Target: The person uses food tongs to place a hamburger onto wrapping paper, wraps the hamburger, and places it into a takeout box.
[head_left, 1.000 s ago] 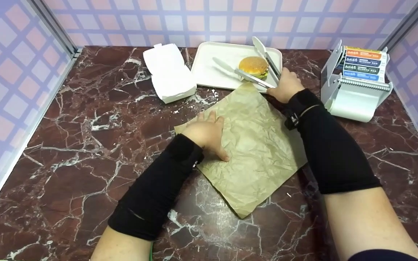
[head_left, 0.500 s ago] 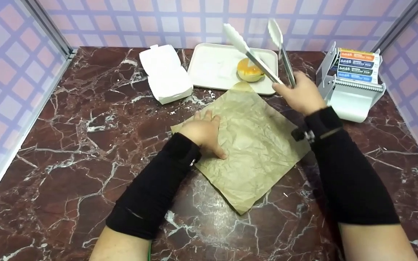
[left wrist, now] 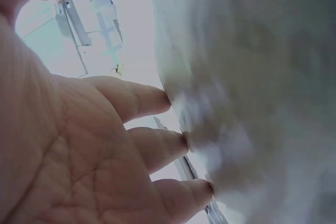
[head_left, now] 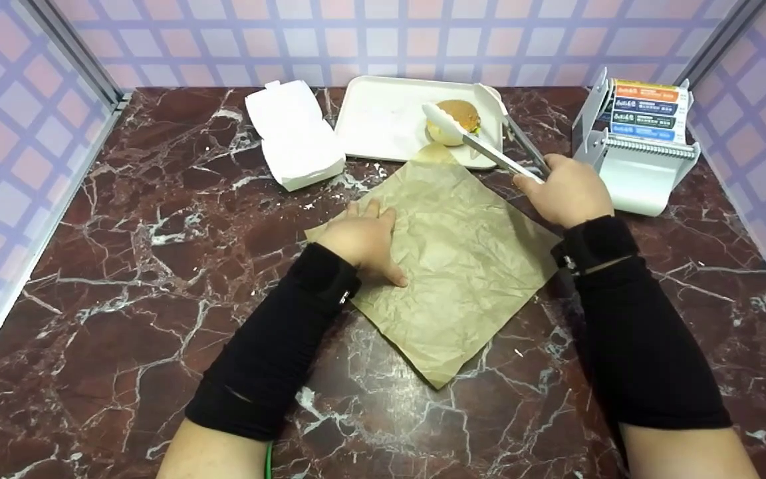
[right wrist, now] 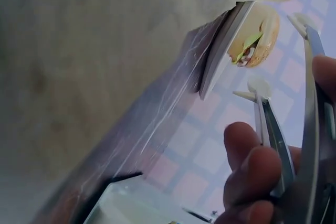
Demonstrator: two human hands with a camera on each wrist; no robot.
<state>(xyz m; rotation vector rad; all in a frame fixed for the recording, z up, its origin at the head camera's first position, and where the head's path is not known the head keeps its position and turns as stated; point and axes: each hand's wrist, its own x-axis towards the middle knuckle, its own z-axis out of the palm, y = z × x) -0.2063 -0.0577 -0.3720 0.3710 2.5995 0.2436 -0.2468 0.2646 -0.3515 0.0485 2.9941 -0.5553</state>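
Observation:
In the head view my left hand (head_left: 362, 241) rests with spread, straight fingers on a creased brown sheet of paper (head_left: 466, 279). The left wrist view shows its fingertips touching the sheet. My right hand (head_left: 570, 191) grips metal tongs (head_left: 497, 157) with pale tips. Their arms are spread, one in front of a burger (head_left: 461, 112) and the other to its right. The burger lies on a white tray (head_left: 380, 110), beside the paper's far corner, which overlaps the tray's front rim. Green leaf and filling show in the burger (right wrist: 254, 40) in the right wrist view.
A white clamshell box (head_left: 296, 136) stands unfolded left of the tray. At the right is a label dispenser (head_left: 645, 143) with several coloured rolls. Patterned walls (head_left: 330, 40) enclose the marbled table (head_left: 143, 266). White crumbs lie near the box.
The tongs rose off the burger, then came down near it again, with the right hand farther back and right. The burger's pale underside now shows more. The left hand stayed on the paper.

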